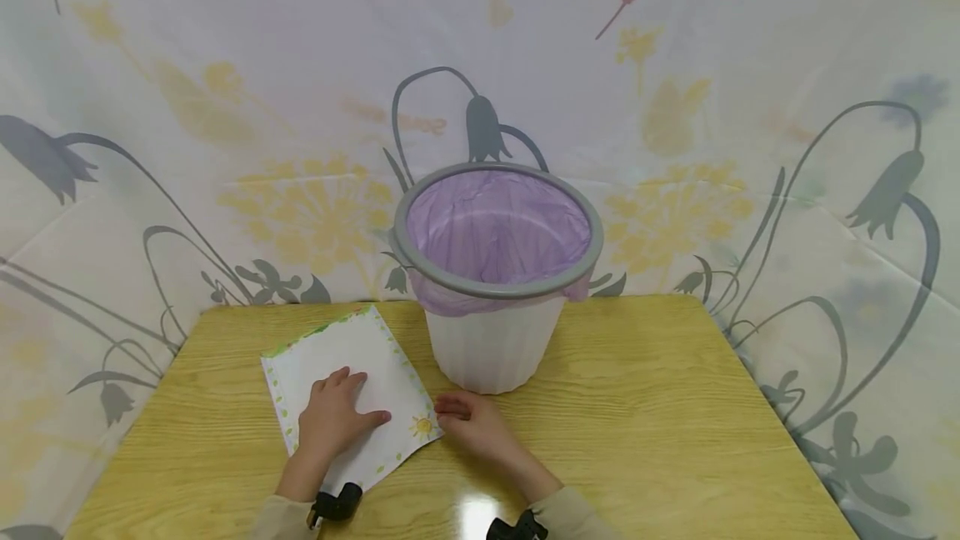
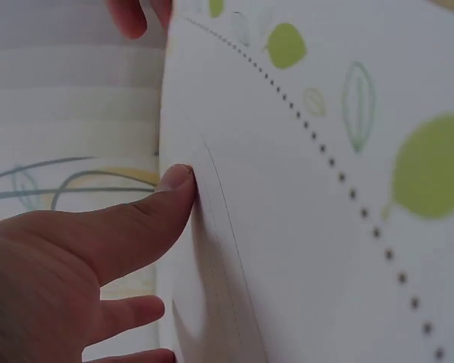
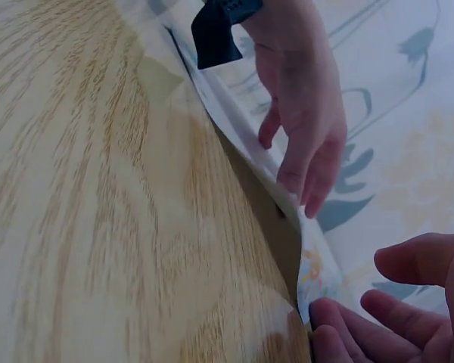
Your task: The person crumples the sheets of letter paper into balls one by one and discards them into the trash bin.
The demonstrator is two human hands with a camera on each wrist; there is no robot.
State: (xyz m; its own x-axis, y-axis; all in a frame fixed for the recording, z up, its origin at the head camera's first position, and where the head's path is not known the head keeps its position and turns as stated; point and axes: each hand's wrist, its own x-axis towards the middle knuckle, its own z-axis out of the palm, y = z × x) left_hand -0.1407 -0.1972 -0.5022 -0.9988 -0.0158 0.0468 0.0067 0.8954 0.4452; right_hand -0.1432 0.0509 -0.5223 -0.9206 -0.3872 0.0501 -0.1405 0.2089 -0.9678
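A white sheet of paper [image 1: 386,382] with green leaves along its edges and a small sun drawn in one corner lies tilted on the table. My left hand [image 1: 330,415] rests on its middle, fingers spread and fairly straight. In the left wrist view the thumb [image 2: 147,215] touches the sheet. My right hand [image 1: 480,432] is at the sun corner, fingertips right at the edge. The right wrist view shows its fingers [image 3: 348,325] beside the slightly raised corner, the thumb [image 3: 424,257] apart from them.
Just behind the right hand stands a white trash bin [image 1: 491,348] with a grey rim [image 1: 498,286] and a purple bag liner [image 1: 498,232]. A flower-print cloth [image 1: 315,107] hangs behind the wooden table [image 1: 660,432]. Black wrist cameras [image 1: 341,502] sit on both sleeves.
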